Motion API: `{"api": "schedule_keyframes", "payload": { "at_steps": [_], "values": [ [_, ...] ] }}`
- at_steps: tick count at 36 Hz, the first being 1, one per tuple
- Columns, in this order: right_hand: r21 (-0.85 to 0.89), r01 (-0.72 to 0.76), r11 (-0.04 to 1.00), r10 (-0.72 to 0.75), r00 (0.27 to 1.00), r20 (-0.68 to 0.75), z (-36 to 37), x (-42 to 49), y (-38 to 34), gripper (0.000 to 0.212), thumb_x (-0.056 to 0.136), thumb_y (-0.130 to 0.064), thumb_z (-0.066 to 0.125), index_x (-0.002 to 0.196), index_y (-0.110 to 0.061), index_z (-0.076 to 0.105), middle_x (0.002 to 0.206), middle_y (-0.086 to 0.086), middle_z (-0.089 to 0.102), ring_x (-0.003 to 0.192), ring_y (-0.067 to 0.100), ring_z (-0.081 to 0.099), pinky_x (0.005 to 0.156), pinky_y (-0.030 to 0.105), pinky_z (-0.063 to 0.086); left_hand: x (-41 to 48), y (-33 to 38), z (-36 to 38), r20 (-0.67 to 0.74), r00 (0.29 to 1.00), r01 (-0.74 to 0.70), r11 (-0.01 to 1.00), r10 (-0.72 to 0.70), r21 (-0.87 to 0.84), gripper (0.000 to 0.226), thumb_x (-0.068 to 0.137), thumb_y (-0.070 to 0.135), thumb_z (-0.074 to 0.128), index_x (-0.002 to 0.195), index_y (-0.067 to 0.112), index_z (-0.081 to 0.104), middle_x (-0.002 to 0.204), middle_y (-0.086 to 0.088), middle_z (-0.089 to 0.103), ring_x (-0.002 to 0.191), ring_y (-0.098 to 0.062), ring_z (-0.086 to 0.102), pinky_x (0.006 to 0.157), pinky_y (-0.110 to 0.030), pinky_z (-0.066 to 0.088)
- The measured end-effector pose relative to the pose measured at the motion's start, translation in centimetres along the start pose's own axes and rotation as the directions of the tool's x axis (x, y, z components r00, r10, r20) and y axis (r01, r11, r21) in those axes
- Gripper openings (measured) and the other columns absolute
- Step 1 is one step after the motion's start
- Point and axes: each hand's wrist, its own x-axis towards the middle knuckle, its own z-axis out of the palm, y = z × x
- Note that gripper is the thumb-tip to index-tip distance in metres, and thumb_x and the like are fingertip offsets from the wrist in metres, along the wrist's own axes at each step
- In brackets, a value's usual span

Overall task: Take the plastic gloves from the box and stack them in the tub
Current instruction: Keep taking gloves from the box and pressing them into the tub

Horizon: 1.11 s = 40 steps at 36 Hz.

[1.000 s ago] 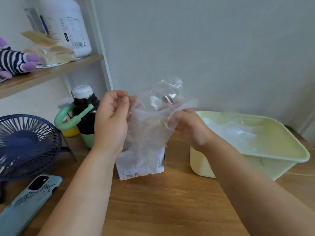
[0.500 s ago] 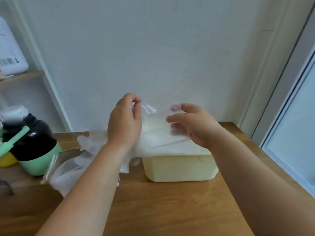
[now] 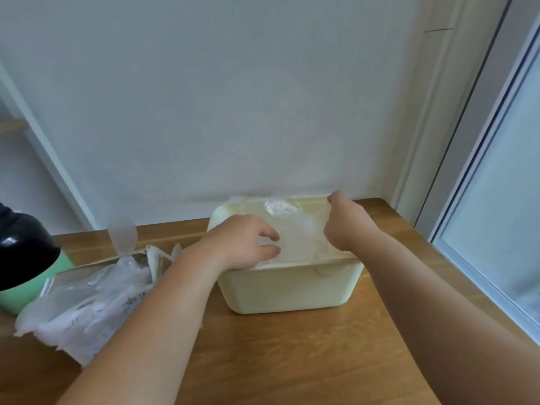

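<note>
Pinching the plastic glove (image 3: pixel 292 230) by opposite edges, left hand (image 3: pixel 245 244) and right hand (image 3: pixel 346 226) spread it over the tub (image 3: pixel 292 290); it seems featherlight, limp, slippery.

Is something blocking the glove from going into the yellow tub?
No, nothing visible is in the way. The left hand and the right hand hold the glove right at the open top of the tub.
</note>
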Motion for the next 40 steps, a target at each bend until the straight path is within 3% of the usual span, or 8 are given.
{"api": "schedule_keyframes", "payload": {
  "at_steps": [3, 8, 15, 22, 28, 31, 36, 40],
  "values": [
    [-0.052, 0.062, 0.997, -0.064, 0.998, -0.029, 0.4, 0.0, 0.3, 0.055, 0.088, 0.005, 0.042, 0.139, -0.006, 0.026, 0.087, 0.005, 0.047, 0.076, 0.019, 0.048, 0.053, 0.021, 0.035, 0.4, 0.2, -0.2, 0.116, 0.992, 0.054, 0.999, -0.052, -0.008, 0.029, 0.092, 0.046, 0.056, 0.118, 0.037, 0.065, 0.131, 0.015, 0.056, 0.108, -0.01, 0.06, 0.093, -0.027, 0.043],
    [-0.263, 0.24, 0.934, -0.31, 0.913, -0.265, 0.4, -0.3, -0.1, 0.051, 0.09, -0.011, 0.051, 0.138, -0.018, 0.034, 0.13, 0.007, 0.046, 0.117, 0.027, 0.045, 0.095, 0.031, 0.034, 1.2, 0.6, 0.0, 0.179, 0.982, 0.067, 0.998, -0.067, 0.007, 0.035, 0.094, 0.042, 0.056, 0.128, 0.034, 0.06, 0.136, 0.011, 0.055, 0.119, -0.01, 0.053, 0.094, -0.022, 0.039],
    [-0.234, 0.23, 0.945, -0.103, 0.884, 0.457, 0.8, -0.2, -1.1, 0.063, 0.09, -0.041, 0.058, 0.145, -0.021, 0.034, 0.147, -0.002, 0.039, 0.132, 0.019, 0.04, 0.105, 0.031, 0.033, 2.4, 0.8, 0.8, 0.289, 0.955, 0.053, 0.996, -0.073, 0.075, 0.057, 0.095, 0.023, 0.054, 0.147, 0.033, 0.034, 0.149, 0.005, 0.042, 0.131, -0.017, 0.045, 0.102, -0.027, 0.038],
    [-0.281, 0.141, 0.949, 0.04, 0.832, 0.554, 1.3, 0.7, -0.6, 0.065, 0.091, -0.033, 0.054, 0.148, -0.018, 0.027, 0.149, 0.003, 0.037, 0.132, 0.023, 0.04, 0.101, 0.032, 0.034, 3.0, 0.5, 1.0, 0.368, 0.927, 0.042, 0.996, -0.07, 0.085, 0.066, 0.094, 0.027, 0.055, 0.152, 0.026, 0.024, 0.156, 0.004, 0.029, 0.141, -0.018, 0.031, 0.113, -0.035, 0.029],
    [-0.198, 0.153, 0.968, -0.095, 0.957, 0.273, 0.7, 0.4, -0.8, 0.055, 0.091, -0.032, 0.055, 0.142, -0.018, 0.04, 0.146, -0.001, 0.041, 0.132, 0.02, 0.04, 0.102, 0.028, 0.033, 0.8, -1.0, -0.4, -0.071, 0.997, -0.01, 0.966, -0.008, -0.26, 0.043, 0.09, 0.041, 0.062, 0.132, 0.032, 0.056, 0.13, 0.013, 0.057, 0.117, -0.005, 0.053, 0.095, -0.021, 0.038],
    [-0.16, 0.211, 0.964, -0.212, 0.977, 0.007, 0.3, -0.4, -1.5, 0.042, 0.09, -0.033, 0.051, 0.131, -0.023, 0.054, 0.13, -0.007, 0.058, 0.117, 0.015, 0.053, 0.095, 0.025, 0.039, -1.4, -1.8, -1.4, -0.424, 0.902, -0.147, 0.87, -0.077, -0.47, 0.022, 0.091, 0.029, 0.063, 0.113, 0.029, 0.068, 0.102, 0.021, 0.065, 0.096, 0.008, 0.059, 0.078, -0.002, 0.039],
    [0.127, 0.383, 0.915, -0.328, 0.889, -0.32, 2.1, -4.1, -4.5, 0.025, 0.094, -0.026, 0.05, 0.116, -0.021, 0.061, 0.104, -0.011, 0.064, 0.087, 0.009, 0.053, 0.072, 0.023, 0.038, -5.5, -4.0, -0.5, -0.595, 0.775, -0.173, 0.834, -0.213, -0.524, 0.017, 0.095, 0.02, 0.058, 0.1, 0.033, 0.066, 0.094, 0.025, 0.065, 0.086, 0.01, 0.06, 0.075, -0.003, 0.043],
    [0.189, 0.629, 0.754, -0.41, 0.676, -0.612, 5.6, -7.0, -6.5, 0.018, 0.086, -0.018, 0.056, 0.097, -0.01, 0.069, 0.075, -0.012, 0.059, 0.068, 0.012, 0.06, 0.062, 0.034, 0.054, -8.2, -5.1, 2.0, -0.67, 0.684, -0.154, 0.84, -0.289, -0.52, 0.015, 0.095, 0.016, 0.056, 0.104, 0.026, 0.063, 0.095, 0.021, 0.062, 0.087, 0.012, 0.057, 0.071, 0.0, 0.041]
  ]
}}
